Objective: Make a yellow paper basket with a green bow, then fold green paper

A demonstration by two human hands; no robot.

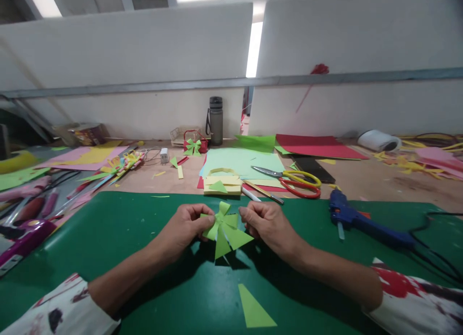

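Green paper bow (pixel 234 236) | left fingers (pixel 205 223): pinching it | right fingers (pixel 253 218): grip unclear | container (pixel 88 134): print blurred

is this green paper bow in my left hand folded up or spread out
Spread out: the green paper bow shows separate strips fanning from its centre.

You are, it seems, in a handicraft workshop: your wooden table (pixel 361 183) carries a green mat (pixel 181 296), a blue glue gun (pixel 372 225), scissors (pixel 281 174) and many coloured paper sheets (pixel 318 146), and behind it stand white panels (pixel 126 45).
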